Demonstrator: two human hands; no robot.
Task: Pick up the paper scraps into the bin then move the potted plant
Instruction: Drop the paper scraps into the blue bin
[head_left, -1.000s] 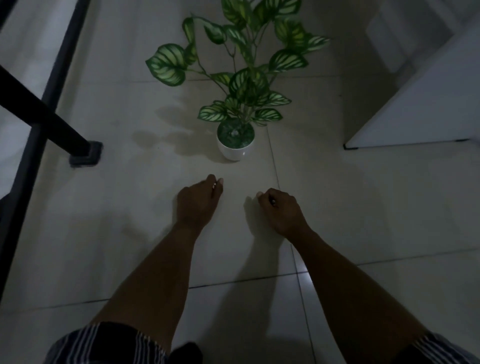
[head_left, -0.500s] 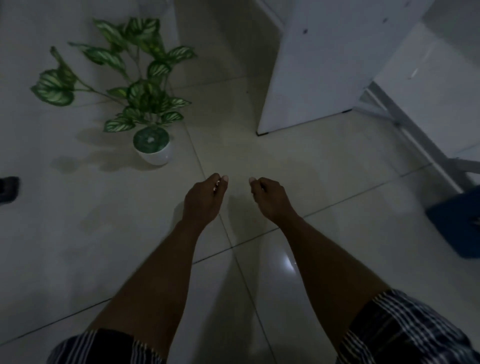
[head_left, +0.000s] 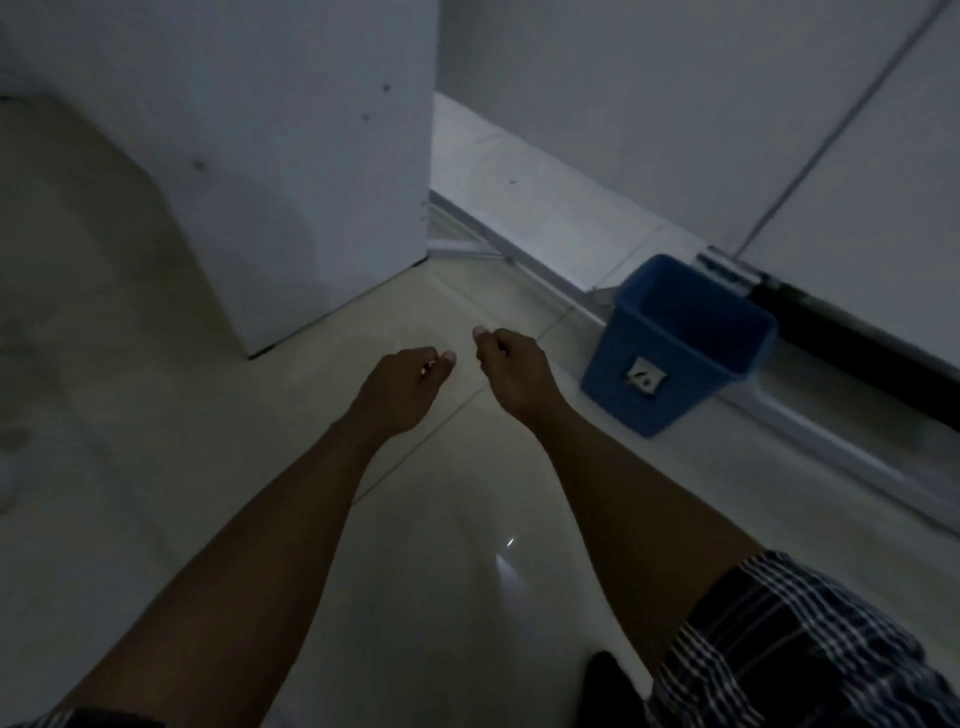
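My left hand (head_left: 410, 387) and my right hand (head_left: 511, 371) are held out side by side above the tiled floor, both with fingers curled shut. A small pale speck, a paper scrap, shows between the left hand's fingertips; what the right fist pinches is mostly hidden. The blue bin (head_left: 727, 338) stands on the floor to the right of my right hand, about a hand's width away, with a pale label on its near wall. The potted plant is out of view.
A white cabinet (head_left: 291, 171) stands on the floor ahead and to the left. A raised white sill (head_left: 545, 208) and a door frame with a dark bar (head_left: 852, 332) run behind the bin. Glossy floor tiles (head_left: 441, 571) lie below my arms.
The view has swung right: the potted plant has left the frame and the blue bin has come in fully. Both hands stay closed and are now nearer the bin.
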